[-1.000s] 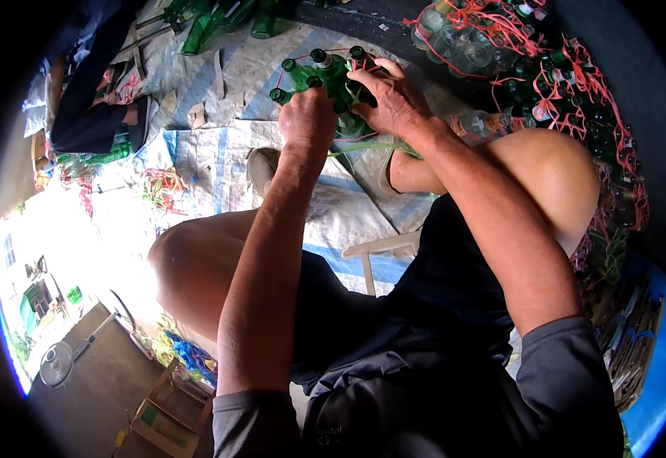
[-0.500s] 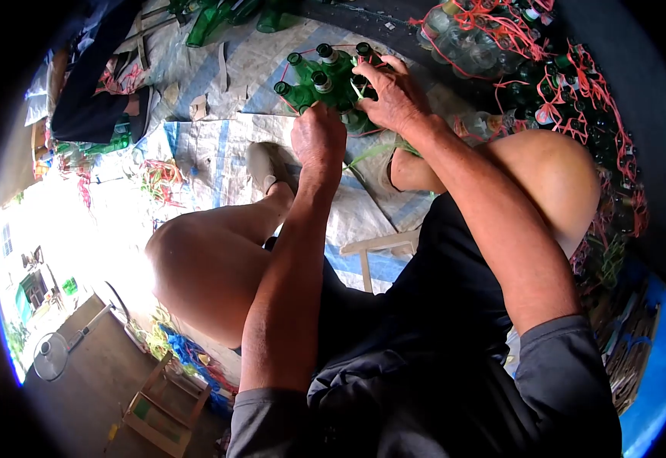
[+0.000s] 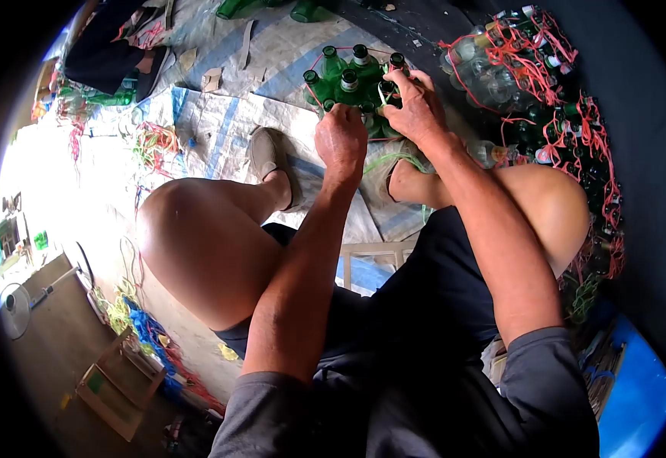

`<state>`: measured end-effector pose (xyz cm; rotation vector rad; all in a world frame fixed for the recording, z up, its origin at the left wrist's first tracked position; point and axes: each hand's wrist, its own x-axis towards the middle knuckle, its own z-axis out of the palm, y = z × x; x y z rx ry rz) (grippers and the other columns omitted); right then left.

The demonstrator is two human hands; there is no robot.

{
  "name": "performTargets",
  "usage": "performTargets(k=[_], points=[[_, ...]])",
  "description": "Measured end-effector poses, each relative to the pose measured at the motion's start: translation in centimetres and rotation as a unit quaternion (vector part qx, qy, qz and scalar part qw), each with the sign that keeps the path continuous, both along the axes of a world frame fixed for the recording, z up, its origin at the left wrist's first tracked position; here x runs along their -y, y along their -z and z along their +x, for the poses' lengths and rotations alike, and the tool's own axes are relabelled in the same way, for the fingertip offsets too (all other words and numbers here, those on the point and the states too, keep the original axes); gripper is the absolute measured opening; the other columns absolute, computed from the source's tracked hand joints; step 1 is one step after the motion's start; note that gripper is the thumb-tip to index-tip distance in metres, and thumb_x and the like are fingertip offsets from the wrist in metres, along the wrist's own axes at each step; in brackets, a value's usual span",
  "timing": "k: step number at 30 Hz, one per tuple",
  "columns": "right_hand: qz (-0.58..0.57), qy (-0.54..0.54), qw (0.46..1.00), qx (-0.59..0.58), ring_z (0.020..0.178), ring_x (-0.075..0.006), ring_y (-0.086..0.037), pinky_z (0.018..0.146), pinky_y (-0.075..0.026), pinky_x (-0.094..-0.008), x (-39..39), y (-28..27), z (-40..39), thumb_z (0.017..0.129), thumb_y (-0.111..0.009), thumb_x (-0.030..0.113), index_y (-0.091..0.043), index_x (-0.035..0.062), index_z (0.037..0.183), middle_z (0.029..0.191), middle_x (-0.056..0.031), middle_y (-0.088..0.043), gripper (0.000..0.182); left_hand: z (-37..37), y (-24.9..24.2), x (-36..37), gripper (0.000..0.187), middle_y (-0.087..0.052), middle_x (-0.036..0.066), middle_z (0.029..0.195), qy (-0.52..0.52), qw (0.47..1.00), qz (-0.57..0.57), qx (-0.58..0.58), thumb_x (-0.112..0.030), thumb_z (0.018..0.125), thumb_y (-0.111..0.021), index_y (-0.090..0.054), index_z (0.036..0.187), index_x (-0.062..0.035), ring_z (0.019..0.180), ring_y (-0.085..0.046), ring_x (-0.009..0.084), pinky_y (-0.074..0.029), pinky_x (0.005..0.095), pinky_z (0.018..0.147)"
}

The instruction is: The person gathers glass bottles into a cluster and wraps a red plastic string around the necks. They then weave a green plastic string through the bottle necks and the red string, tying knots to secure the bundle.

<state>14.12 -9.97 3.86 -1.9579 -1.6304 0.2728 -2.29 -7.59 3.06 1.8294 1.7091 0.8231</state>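
Note:
Several green glass bottles [image 3: 350,82] stand close together on the sheet, with a thin red string [image 3: 371,52] around the group. My left hand [image 3: 341,141] is closed at the near side of the bottles, its fingers pressed together; what it grips is hidden. My right hand [image 3: 418,107] is at the right side of the group, thumb and fingers curled around a pale green strip [image 3: 382,93] beside the bottle necks. Another green strand [image 3: 385,159] trails below the hands, near my right foot.
Bottles tied with red string [image 3: 493,69] lie at the right. More green bottles [image 3: 308,10] lie at the top. Another person's dark-clothed leg [image 3: 104,57] is at upper left. A wooden frame [image 3: 375,248] lies between my legs.
The whole view has shifted, so the bottles and both hands appear further right and slightly lower. Both hands keep nearly the same places at the bottles.

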Motion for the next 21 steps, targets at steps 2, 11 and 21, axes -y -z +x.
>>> performTargets(k=[2, 11, 21], points=[[0.003, -0.003, 1.000, 0.001, 0.120, -0.0334, -0.060, 0.104, -0.048, -0.0437, 0.1, 0.1, -0.2, 0.075, -0.081, 0.013, -0.064, 0.0169, 0.125, 0.105, -0.0115, -0.072, 0.053, 0.1, 0.2, 0.9, 0.019, -0.070, 0.022, 0.075, -0.022, 0.999, 0.008, 0.043, -0.021, 0.092, -0.070, -0.075, 0.089, -0.0027, 0.069, -0.069, 0.0397, -0.054, 0.0479, 0.066], [-0.016, 0.008, 1.000, -0.010, 0.124, -0.0364, -0.058, 0.107, -0.047, -0.0451, 0.0, -0.1, -0.2, 0.076, -0.079, 0.013, -0.063, 0.0176, 0.128, 0.104, -0.0118, -0.075, 0.055, -0.5, 1.0, 3.3, 0.014, -0.061, 0.003, 0.063, -0.069, 0.973, -0.039, 0.219, -0.012, 0.096, -0.073, -0.075, 0.102, 0.0012, 0.057, -0.052, 0.0086, -0.044, 0.0291, 0.056], [-0.045, 0.006, 0.999, -0.029, 0.125, -0.0363, -0.057, 0.106, -0.047, -0.0456, 0.0, -0.9, -0.2, 0.077, -0.079, 0.015, -0.063, 0.0181, 0.128, 0.105, -0.0127, -0.074, 0.054, -1.4, 3.5, 2.7, 0.022, -0.070, 0.010, 0.071, -0.049, 0.950, -0.122, 0.285, -0.017, 0.096, -0.075, -0.074, 0.098, 0.0055, 0.062, -0.062, 0.0151, -0.051, 0.0328, 0.061]])
